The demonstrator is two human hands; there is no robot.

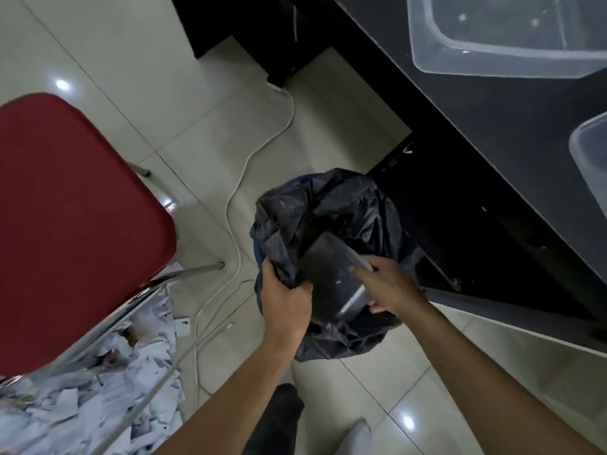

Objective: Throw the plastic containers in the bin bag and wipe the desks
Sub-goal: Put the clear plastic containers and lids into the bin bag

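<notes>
Right grip (384, 285) holds a clear plastic container (328, 267) by its near end, fingers over the upper rim and thumb underneath. Left grip (285, 300) is closed on a bunched fold of the black bin bag (328, 205), just to the left of the right grip, and holds the mouth of the bag apart.

Finding: the container lies ahead of the right grip and slightly to its left. Its long axis runs away from that grip, and its far end is tipped into the open mouth of the bag. Dark bag plastic shows through its walls. How deep it sits cannot be told.

Judgement: the drop is in hand. The bag's hollow lies directly ahead of and below the held end, so a release or a short push along the container's own axis should finish it. Slack folds on the far side of the mouth could catch the leading corner.

Outstanding: a second container (492, 37) and a third container (591, 165), the latter cut by the frame edge, stand on the dark bench (476, 133), above and to the right of the right grip and well apart from it. The right grip is the nearer to both. No cloth is visible, so wiping appears not yet begun.
</notes>
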